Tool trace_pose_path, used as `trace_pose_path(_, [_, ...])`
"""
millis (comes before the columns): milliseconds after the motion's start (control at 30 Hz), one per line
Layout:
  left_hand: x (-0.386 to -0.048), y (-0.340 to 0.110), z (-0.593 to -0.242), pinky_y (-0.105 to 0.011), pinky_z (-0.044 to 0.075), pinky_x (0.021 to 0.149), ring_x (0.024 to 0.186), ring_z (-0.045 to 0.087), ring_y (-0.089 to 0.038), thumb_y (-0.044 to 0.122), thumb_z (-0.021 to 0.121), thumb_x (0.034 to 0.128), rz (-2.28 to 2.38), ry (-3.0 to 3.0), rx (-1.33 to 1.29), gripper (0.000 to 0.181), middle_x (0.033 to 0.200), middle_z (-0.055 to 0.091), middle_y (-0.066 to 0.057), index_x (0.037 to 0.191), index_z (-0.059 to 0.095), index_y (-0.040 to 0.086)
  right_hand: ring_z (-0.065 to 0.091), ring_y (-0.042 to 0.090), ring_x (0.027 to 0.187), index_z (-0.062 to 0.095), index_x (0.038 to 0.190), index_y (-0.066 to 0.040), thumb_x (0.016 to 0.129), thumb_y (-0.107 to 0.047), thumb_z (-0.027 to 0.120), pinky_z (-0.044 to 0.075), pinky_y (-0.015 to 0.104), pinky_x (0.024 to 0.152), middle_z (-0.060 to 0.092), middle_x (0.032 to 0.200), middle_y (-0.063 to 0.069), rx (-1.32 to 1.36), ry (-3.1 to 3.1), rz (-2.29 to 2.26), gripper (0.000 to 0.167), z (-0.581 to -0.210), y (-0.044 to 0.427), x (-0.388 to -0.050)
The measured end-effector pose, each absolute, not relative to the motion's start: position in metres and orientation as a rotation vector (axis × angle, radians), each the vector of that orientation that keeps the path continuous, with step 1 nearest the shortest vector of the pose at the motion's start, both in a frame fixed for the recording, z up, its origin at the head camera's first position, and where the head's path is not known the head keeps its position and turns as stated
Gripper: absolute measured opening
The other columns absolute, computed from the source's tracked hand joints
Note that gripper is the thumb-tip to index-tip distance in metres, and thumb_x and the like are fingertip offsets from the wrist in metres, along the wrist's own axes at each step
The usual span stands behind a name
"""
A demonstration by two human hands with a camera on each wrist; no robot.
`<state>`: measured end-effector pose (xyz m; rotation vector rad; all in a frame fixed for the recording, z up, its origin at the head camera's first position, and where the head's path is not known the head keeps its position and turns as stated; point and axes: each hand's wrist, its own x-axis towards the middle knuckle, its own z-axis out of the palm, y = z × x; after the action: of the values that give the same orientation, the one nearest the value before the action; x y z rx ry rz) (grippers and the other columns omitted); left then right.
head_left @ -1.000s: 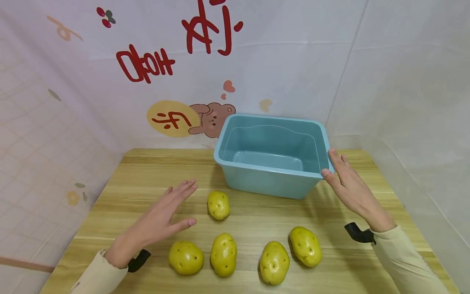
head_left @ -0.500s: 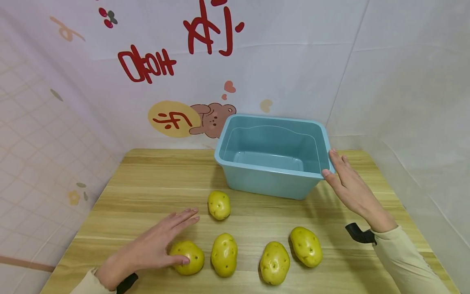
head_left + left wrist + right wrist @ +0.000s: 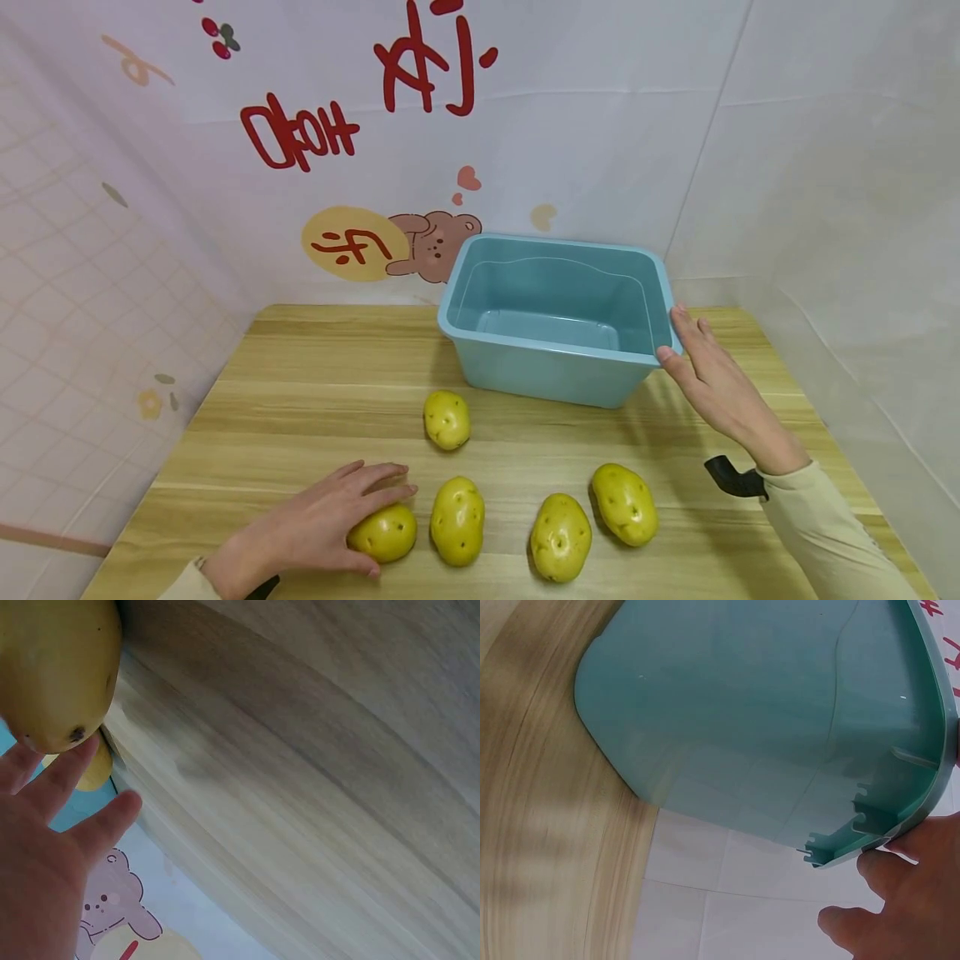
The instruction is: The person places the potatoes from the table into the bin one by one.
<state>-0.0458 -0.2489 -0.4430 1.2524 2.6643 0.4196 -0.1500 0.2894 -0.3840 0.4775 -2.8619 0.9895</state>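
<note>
My left hand [image 3: 322, 521] reaches over the leftmost yellow potato [image 3: 392, 533], fingers spread along its far side and thumb at its near side. In the left wrist view the fingers [image 3: 56, 780] look straight beside that potato [image 3: 60, 667]; whether they press on it I cannot tell. A light blue plastic bin [image 3: 540, 375] stands upright at the back with nothing in it. On its right rim rests my right hand [image 3: 723, 387], thumb and fingertips touching the edge. The right wrist view shows the fingers [image 3: 889, 874] against the rim of the bin [image 3: 727, 712].
More potatoes lie on the wooden table [image 3: 315, 358]: one potato [image 3: 447, 419] before the bin, one potato [image 3: 457, 521] beside my left hand, one potato [image 3: 561, 537] and another potato [image 3: 625, 504] to the right. A printed white wall sheet [image 3: 600, 125] rises behind.
My left hand has come down and toward me, from above the table onto the leftmost potato. The right hand stays at the bin rim; bin and potatoes have not moved.
</note>
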Motion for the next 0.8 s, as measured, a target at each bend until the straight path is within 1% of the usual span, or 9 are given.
trace_pose_path(100, [-0.046,-0.249,-0.443,-0.059,0.047,0.103,0.133,0.053,-0.024,0.069,0.072,0.0834,0.407,2.650,1.244,0.085,0.150,0.051,-0.005,0.154,0.048,0.028,-0.007,0.041,0.157,0.007,0.167,-0.013,0.112,-0.037,0.043,0.003,0.070,0.120,0.004,0.173,0.008,0.476,-2.860,0.987,0.070,-0.384,0.289,-0.150])
trace_pose_path(267, [-0.048,-0.250,-0.442,-0.046,0.053,0.098,0.119,0.059,-0.015,0.063,0.074,0.0868,0.432,2.595,1.176,0.072,0.137,0.058,0.005,0.146,0.057,0.026,-0.006,0.041,0.157,0.007,0.167,-0.013,0.112,-0.037,0.043,0.003,0.070,0.120,0.004,0.173,0.009,0.478,-2.855,0.984,0.070,-0.385,0.289,-0.150])
trace_pose_path(333, [-0.049,-0.250,-0.442,-0.044,0.054,0.096,0.116,0.060,-0.013,0.062,0.075,0.0872,0.439,2.595,1.153,0.070,0.134,0.059,0.005,0.144,0.060,0.023,-0.006,0.041,0.157,0.007,0.167,-0.013,0.112,-0.037,0.043,0.003,0.069,0.120,0.004,0.173,0.008,0.478,-2.854,0.984,0.070,-0.385,0.289,-0.150])
trace_pose_path(533, [-0.054,-0.250,-0.433,-0.048,0.055,0.095,0.118,0.063,-0.021,0.055,0.079,0.0870,0.440,2.703,1.070,0.071,0.135,0.060,0.000,0.144,0.060,0.019,-0.006,0.040,0.157,0.007,0.167,-0.014,0.112,-0.037,0.043,0.003,0.069,0.121,0.004,0.173,0.008,0.474,-2.855,0.987,0.070,-0.385,0.289,-0.150])
trace_pose_path(633, [-0.060,-0.248,-0.425,-0.050,0.056,0.095,0.118,0.064,-0.025,0.049,0.083,0.0861,0.476,2.774,1.086,0.071,0.135,0.062,-0.003,0.143,0.059,0.015,-0.007,0.039,0.157,0.007,0.167,-0.014,0.112,-0.037,0.044,0.003,0.068,0.121,0.004,0.173,0.008,0.470,-2.856,0.994,0.070,-0.385,0.289,-0.150])
trace_pose_path(700, [-0.064,-0.245,-0.420,-0.049,0.056,0.094,0.117,0.065,-0.025,0.045,0.086,0.0845,0.514,2.815,1.107,0.070,0.134,0.063,-0.004,0.140,0.059,0.012,-0.007,0.039,0.158,0.007,0.167,-0.014,0.112,-0.037,0.044,0.003,0.068,0.121,0.004,0.173,0.008,0.469,-2.856,0.999,0.070,-0.385,0.289,-0.149])
trace_pose_path(800, [-0.071,-0.240,-0.412,-0.047,0.057,0.094,0.117,0.065,-0.024,0.041,0.087,0.0839,0.569,2.859,1.117,0.067,0.134,0.064,-0.004,0.138,0.058,0.012,-0.007,0.038,0.158,0.007,0.167,-0.015,0.112,-0.038,0.043,0.002,0.068,0.121,0.003,0.173,0.007,0.465,-2.859,1.005,0.070,-0.385,0.289,-0.149])
